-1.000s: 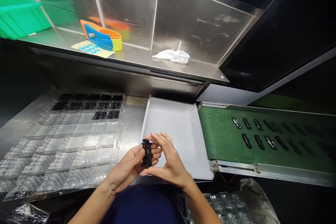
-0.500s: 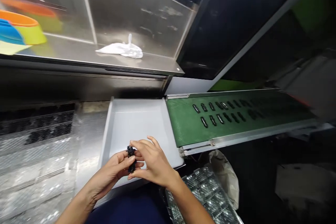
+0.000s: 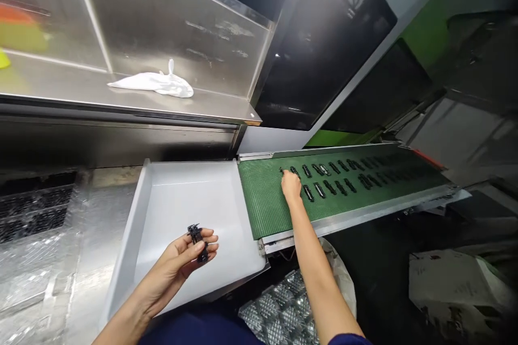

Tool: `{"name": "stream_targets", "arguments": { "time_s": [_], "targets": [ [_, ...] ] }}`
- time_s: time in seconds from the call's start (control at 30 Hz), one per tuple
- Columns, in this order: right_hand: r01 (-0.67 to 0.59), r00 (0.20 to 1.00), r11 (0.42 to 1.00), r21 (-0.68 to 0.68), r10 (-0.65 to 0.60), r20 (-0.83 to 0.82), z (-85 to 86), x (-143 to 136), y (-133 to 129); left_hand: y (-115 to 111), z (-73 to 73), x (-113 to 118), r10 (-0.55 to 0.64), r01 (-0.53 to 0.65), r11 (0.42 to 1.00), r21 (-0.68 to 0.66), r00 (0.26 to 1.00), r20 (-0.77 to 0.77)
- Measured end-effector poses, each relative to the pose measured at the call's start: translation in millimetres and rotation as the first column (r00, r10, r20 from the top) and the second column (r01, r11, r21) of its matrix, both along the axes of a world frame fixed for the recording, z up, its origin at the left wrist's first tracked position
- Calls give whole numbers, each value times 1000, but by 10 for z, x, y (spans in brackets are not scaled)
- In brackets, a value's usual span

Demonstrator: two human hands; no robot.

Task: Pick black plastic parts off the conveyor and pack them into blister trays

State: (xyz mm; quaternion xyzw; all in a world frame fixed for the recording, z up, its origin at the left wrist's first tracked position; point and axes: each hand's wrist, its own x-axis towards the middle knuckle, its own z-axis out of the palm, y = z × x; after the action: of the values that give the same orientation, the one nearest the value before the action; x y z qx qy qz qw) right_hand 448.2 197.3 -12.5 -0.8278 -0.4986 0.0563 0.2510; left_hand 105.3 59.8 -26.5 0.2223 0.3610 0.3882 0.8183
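My left hand is closed around a small black plastic part, held over the white tray. The part's upper end has short prongs; fingers cover some of the rest. My right hand reaches over the green conveyor belt, its fingers drawn together at the near end of the far row. A bit of a black part shows at the fingertips, mostly hidden by the hand. Two rows of similar black parts lie along the belt.
A white cloth-like item lies on the metal shelf above the tray. Clear plastic trays are at left, some with black contents. More clear trays and a pale bag sit below the belt. A box stands at right.
My right hand has left the part in my left hand and moved right to the belt. My left hand still holds its part. The view has turned to the right.
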Motion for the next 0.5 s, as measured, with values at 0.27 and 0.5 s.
{"name": "stream_targets", "arguments": {
  "time_s": [0.27, 0.5],
  "targets": [
    [-447, 764, 860, 246, 510, -395, -152, -1531, -793, -12, -82, -216, 206, -204, 975, 87, 979, -10],
    [-766, 434, 520, 379, 852, -291, 33, -2496, -1419, -89, -58, -677, 229, -218, 963, 157, 972, -54]
  ]
}}
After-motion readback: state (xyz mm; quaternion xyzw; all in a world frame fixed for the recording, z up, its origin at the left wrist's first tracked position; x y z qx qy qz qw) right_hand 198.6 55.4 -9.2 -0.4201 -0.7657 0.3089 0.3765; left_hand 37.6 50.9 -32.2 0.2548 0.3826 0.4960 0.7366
